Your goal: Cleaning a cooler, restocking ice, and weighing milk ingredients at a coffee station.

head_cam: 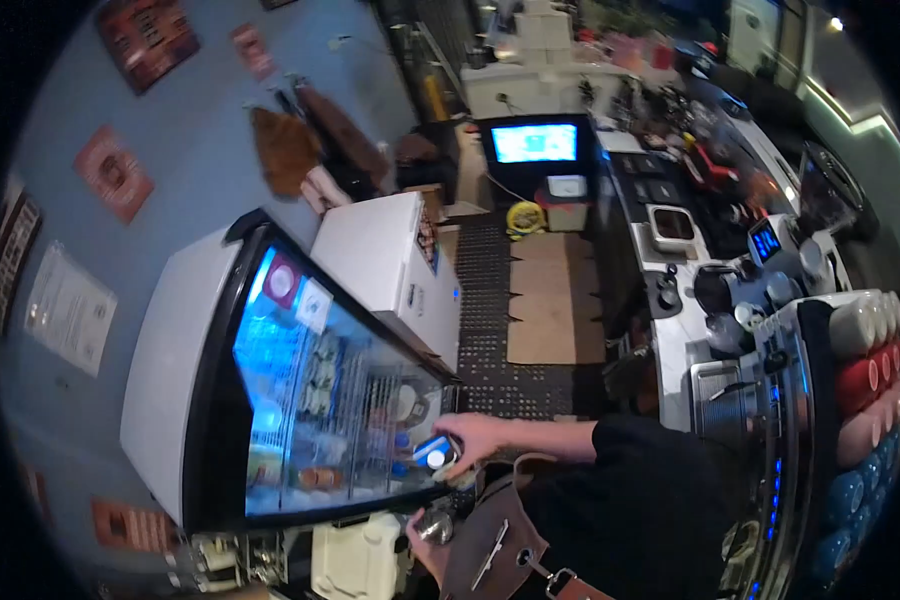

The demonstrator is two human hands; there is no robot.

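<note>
My right hand (471,444) grips a blue and white carton (433,453) with a round white cap. It is at the right edge of the lit glass-front fridge (225,390), by the lower shelves. Lower down, my left hand (429,544) is closed around a small shiny metal jug (436,526). Part of that hand is cut off by the brown apron (487,525) that I wear, which has a pen clipped to it. Bottles and packs stand on the fridge's wire shelves, blurred behind the glass.
A white chest freezer (379,251) stands beyond the fridge. Cardboard (555,300) lies on a perforated black mat (487,292). On the right, a counter (671,375) holds an espresso machine (776,420) with stacked cups (862,375). A cream plastic container (356,559) sits below the fridge.
</note>
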